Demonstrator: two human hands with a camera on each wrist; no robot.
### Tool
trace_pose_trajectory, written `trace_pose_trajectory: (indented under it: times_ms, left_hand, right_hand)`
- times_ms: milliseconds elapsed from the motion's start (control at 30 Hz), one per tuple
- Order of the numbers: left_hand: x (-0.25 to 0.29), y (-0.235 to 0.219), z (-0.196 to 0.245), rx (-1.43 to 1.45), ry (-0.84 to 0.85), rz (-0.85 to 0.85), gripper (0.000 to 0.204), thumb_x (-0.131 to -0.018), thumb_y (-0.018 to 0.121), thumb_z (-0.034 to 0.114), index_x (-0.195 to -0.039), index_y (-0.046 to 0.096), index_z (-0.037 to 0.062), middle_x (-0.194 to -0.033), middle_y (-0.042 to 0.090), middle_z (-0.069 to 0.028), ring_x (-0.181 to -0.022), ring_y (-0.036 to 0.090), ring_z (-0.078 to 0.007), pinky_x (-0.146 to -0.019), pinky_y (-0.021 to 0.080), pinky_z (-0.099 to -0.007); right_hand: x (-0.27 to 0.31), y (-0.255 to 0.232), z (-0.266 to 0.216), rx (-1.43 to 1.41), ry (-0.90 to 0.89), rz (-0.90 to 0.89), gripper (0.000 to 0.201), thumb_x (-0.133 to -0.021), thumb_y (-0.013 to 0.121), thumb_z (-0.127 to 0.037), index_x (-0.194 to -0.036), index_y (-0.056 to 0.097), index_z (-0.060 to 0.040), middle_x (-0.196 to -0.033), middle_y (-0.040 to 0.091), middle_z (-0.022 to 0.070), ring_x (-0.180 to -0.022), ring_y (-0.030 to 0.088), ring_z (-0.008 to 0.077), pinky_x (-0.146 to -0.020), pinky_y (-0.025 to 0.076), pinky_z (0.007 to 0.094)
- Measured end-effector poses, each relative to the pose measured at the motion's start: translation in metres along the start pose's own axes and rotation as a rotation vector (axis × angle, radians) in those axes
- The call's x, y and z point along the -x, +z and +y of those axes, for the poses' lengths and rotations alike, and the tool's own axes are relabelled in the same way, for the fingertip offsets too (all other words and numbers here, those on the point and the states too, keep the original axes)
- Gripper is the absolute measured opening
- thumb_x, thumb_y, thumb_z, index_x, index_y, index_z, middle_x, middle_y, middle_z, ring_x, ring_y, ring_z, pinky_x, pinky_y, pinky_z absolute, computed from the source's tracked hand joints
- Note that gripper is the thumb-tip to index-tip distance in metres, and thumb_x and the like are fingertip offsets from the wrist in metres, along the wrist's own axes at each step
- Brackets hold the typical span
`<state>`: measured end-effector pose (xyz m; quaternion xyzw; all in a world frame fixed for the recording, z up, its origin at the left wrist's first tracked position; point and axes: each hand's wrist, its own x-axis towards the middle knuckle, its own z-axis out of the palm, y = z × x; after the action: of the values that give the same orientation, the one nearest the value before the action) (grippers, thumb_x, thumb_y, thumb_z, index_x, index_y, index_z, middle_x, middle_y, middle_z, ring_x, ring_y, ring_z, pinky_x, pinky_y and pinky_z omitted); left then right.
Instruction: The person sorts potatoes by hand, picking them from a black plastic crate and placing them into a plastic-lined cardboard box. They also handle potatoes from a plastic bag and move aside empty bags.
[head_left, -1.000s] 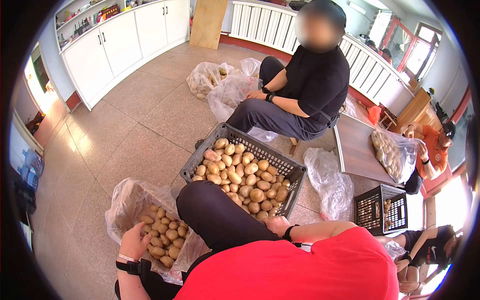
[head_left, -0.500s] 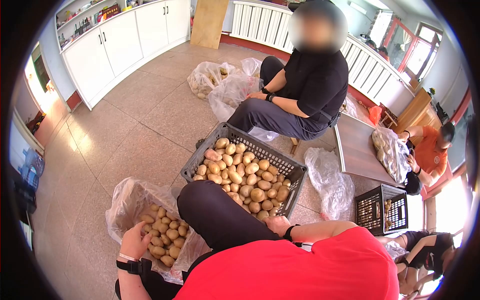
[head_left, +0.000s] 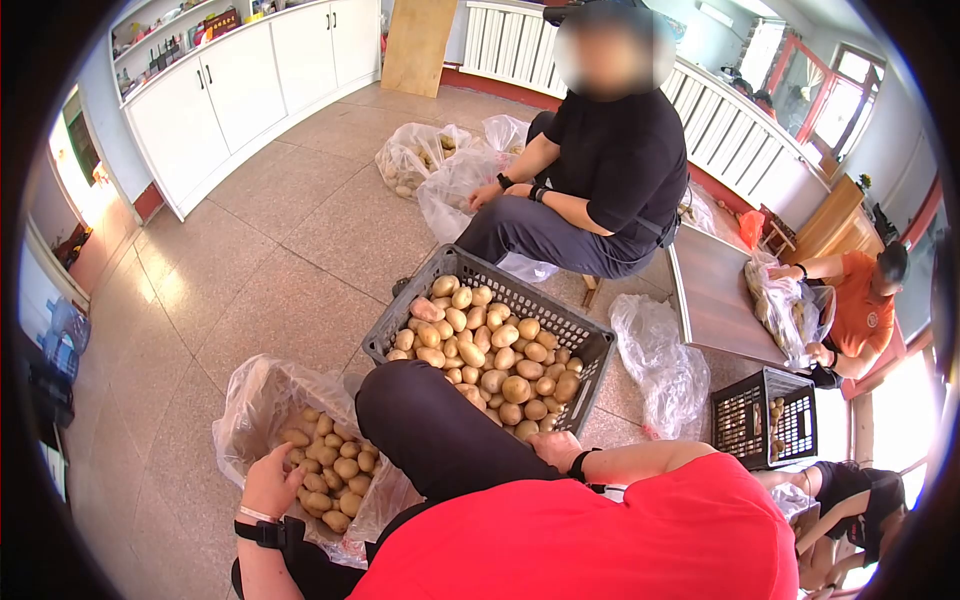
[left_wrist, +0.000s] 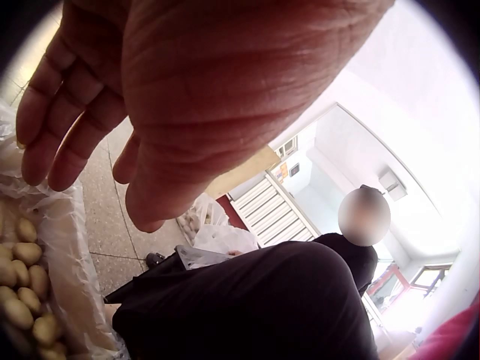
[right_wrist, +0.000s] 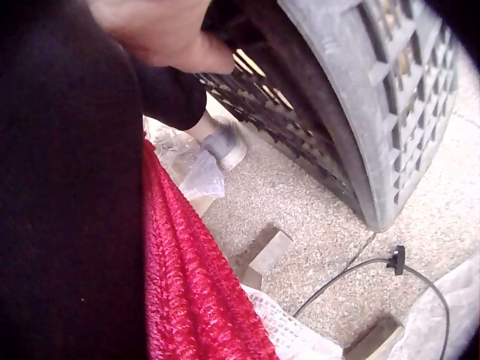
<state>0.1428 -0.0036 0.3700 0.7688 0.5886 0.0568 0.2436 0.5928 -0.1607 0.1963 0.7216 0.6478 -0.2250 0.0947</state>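
My left hand (head_left: 270, 487) hovers at the left side of a clear plastic bag (head_left: 243, 398) of potatoes (head_left: 347, 468). Its fingers are spread and loosely bent with nothing between them; the left wrist view shows that palm (left_wrist: 210, 90) beside the bag (left_wrist: 71, 247). My right hand (head_left: 555, 450) lies at the near edge of a black crate (head_left: 590, 385) heaped with potatoes (head_left: 516, 389). From the right wrist, this hand (right_wrist: 161, 34) appears beside the crate's wall (right_wrist: 330, 75), with some of its fingers hidden.
Across the crate, a seated person in black (head_left: 630, 160) is near more bags (head_left: 405, 165). An empty-looking bag (head_left: 655, 360) and a second crate (head_left: 745, 425) are to the right, near a brown board (head_left: 720, 290). A cable (right_wrist: 367, 262) crosses the floor.
The person in black has leaned left and drawn their hands apart. The person in orange has shifted the bag on the board. My hands have hardly moved.
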Motion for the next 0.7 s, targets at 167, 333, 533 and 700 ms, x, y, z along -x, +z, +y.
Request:
trace_pose_trajectory:
  times_ms: [167, 333, 533, 700]
  left_hand:
    - [-0.0004, 0.0008, -0.0004, 0.006, -0.007, -0.004, 0.044, -0.074, 0.067, 0.018, -0.114, 0.057, 0.0019, -0.080, 0.065, -0.0182, -0.076, 0.063, -0.0332, -0.070, 0.050, -0.0402]
    - [-0.0007, 0.0012, 0.0002, 0.000, -0.008, -0.009, 0.045, -0.074, 0.067, 0.018, -0.115, 0.057, 0.0007, -0.080, 0.065, -0.0182, -0.077, 0.063, -0.0335, -0.071, 0.050, -0.0401]
    - [-0.0002, 0.0022, -0.0002, 0.002, -0.003, 0.000, 0.045, -0.074, 0.068, 0.018, -0.114, 0.057, 0.0014, -0.080, 0.065, -0.0179, -0.076, 0.063, -0.0333, -0.071, 0.050, -0.0401]
    - [-0.0011, 0.0039, -0.0024, -0.003, 0.003, 0.003, 0.045, -0.074, 0.068, 0.018, -0.114, 0.057, 0.0017, -0.079, 0.065, -0.0177, -0.076, 0.063, -0.0332, -0.070, 0.050, -0.0401]
  right_hand:
    - [-0.0005, 0.0012, 0.0017, -0.006, -0.005, -0.008, 0.021, -0.086, 0.044, -0.024, -0.095, 0.058, -0.0113, -0.090, 0.066, 0.0108, -0.087, 0.065, 0.0285, -0.070, 0.051, 0.0408]
    - [0.0001, 0.0009, 0.0022, -0.005, -0.013, -0.008, 0.020, -0.086, 0.044, -0.024, -0.095, 0.057, -0.0110, -0.090, 0.066, 0.0116, -0.087, 0.065, 0.0291, -0.071, 0.051, 0.0410]
    - [0.0002, 0.0001, 0.0012, -0.008, -0.007, -0.002, 0.020, -0.086, 0.044, -0.023, -0.094, 0.057, -0.0110, -0.089, 0.066, 0.0120, -0.085, 0.065, 0.0294, -0.068, 0.051, 0.0417]
    - [0.0008, -0.0013, 0.0007, -0.011, -0.026, 0.018, 0.019, -0.086, 0.043, -0.023, -0.094, 0.057, -0.0113, -0.088, 0.066, 0.0114, -0.085, 0.065, 0.0292, -0.067, 0.051, 0.0420]
